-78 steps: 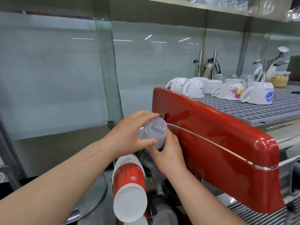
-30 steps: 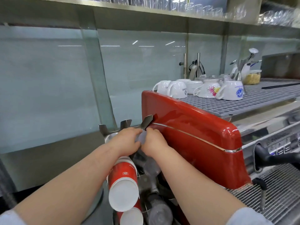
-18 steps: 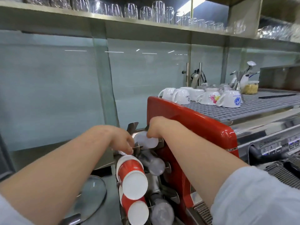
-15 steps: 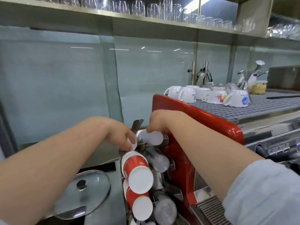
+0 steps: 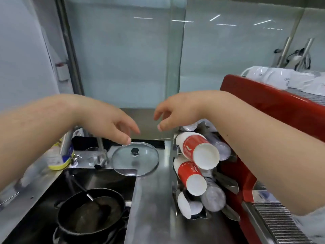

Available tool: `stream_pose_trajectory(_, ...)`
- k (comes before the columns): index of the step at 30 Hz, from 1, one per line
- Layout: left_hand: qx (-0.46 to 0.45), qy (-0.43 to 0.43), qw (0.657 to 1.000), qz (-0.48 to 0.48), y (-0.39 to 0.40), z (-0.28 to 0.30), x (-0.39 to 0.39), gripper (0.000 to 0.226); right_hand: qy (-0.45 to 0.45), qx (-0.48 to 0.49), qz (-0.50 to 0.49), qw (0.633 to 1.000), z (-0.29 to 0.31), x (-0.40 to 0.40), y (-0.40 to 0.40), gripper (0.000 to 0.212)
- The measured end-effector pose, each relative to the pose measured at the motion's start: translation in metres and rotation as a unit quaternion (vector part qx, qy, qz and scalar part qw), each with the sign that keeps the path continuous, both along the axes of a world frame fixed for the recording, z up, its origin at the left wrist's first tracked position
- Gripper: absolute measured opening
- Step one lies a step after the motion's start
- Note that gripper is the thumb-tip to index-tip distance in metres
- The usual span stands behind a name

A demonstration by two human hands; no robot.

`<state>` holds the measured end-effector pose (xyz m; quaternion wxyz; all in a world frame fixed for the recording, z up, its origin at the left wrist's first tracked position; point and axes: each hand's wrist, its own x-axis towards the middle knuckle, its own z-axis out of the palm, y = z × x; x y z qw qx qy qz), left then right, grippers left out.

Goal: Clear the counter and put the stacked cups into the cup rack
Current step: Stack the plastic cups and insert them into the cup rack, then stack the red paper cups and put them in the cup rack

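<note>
Both hands hang above the brushed steel counter (image 5: 151,199) with fingers loosely drooped and holding nothing — the left hand (image 5: 107,120) over a round glass lid (image 5: 135,158) with a black knob, the right hand (image 5: 175,111) just above the cup rack (image 5: 228,184). In the rack sit the stacked cups: glossy red-and-white paper cups (image 5: 195,150) lying tilted, white bases outward, and cloudy clear plastic cups (image 5: 213,196) beside them, blurred. The rack's metal prongs are mostly hidden — it stands against a shiny red espresso machine (image 5: 274,110). A dark round pan (image 5: 91,210) lies in the sink, cut off below
</note>
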<state>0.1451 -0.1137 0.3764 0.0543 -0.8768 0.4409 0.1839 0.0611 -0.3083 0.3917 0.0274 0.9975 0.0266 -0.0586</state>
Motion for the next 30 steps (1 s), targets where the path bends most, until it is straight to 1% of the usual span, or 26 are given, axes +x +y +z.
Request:
stream_pose_trajectory(4, 0.006, 0.024, 0.999, 0.022, 0.043, -0.035, -0.006, 0.042, -0.015, 0.014, 0.036, 0.999, -0.031, 0.001, 0.043, 0.045)
stream_pose_trajectory(7, -0.006, 0.047, 0.998, 0.038, 0.073, -0.068, -0.009, 0.043, -0.005, 0.038, 0.063, 0.997, -0.066, -0.006, 0.071, 0.044)
stream_pose_trajectory(10, -0.020, 0.081, 0.995, 0.063, 0.104, -0.106, -0.011, 0.049, 0.034, 0.066, 0.085, 0.994, -0.115, -0.009, 0.094, 0.043)
stream_pose_trajectory(12, -0.037, 0.107, 0.990, 0.080, 0.123, -0.134, -0.013, 0.053, 0.070, 0.101, 0.079, 0.989, -0.150, -0.009, 0.104, 0.042)
stream_pose_trajectory(13, -0.042, 0.115, 0.989, 0.088, 0.133, -0.151, -0.016, 0.049, 0.086, 0.121, 0.073, 0.986, -0.169, -0.010, 0.109, 0.041)
stream_pose_trajectory(15, -0.052, 0.112, 0.987, 0.099, 0.149, -0.182, -0.022, 0.042, 0.106, 0.150, 0.062, 0.981, -0.204, -0.010, 0.116, 0.038)
stream_pose_trajectory(17, -0.065, 0.094, 0.988, 0.103, 0.160, -0.209, -0.030, 0.042, 0.123, 0.174, 0.050, 0.976, -0.234, -0.012, 0.120, 0.039)
stream_pose_trajectory(20, -0.082, 0.101, 0.985, 0.115, 0.177, -0.243, -0.041, 0.045, 0.140, 0.209, 0.049, 0.967, -0.269, -0.019, 0.129, 0.043)
stream_pose_trajectory(23, -0.118, 0.110, 0.976, 0.144, 0.192, -0.265, -0.050, 0.059, 0.147, 0.228, 0.057, 0.961, -0.295, -0.024, 0.143, 0.051)
stream_pose_trajectory(26, -0.164, 0.133, 0.962, 0.171, 0.204, -0.282, -0.061, 0.085, 0.160, 0.265, 0.069, 0.948, -0.316, -0.025, 0.162, 0.056)
stream_pose_trajectory(28, -0.193, 0.158, 0.951, 0.184, 0.210, -0.291, -0.069, 0.102, 0.177, 0.284, 0.070, 0.940, -0.325, -0.025, 0.174, 0.062)
stream_pose_trajectory(30, -0.194, 0.176, 0.945, 0.197, 0.212, -0.298, -0.074, 0.111, 0.188, 0.293, 0.067, 0.935, -0.332, -0.024, 0.183, 0.068)
